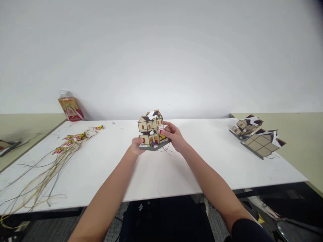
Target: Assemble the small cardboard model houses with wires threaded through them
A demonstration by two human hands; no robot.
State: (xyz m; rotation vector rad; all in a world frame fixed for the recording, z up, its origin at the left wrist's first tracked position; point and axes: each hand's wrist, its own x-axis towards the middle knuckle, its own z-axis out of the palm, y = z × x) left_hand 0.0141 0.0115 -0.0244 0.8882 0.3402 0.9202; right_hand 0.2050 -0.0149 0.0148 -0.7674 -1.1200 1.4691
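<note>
A small model house (148,127) with cream walls, a dark snow-patched roof and a grey base is held up over the middle of the white table. My left hand (137,146) grips its lower left corner, thumb on the front wall. On the other side, my right hand (175,136) is closed round the right wall, fingers behind and thumb in front, near a small red and white piece. Thin dark wires (165,151) hang below the base on the right. Whether the base touches the table I cannot tell.
Two similar model houses (247,126) lie tilted at the right of the white table (202,161). A bundle of long wires (47,174) with yellow and red-striped pieces (75,137) spreads over the left. Behind them stands a bottle (70,107) by the wall.
</note>
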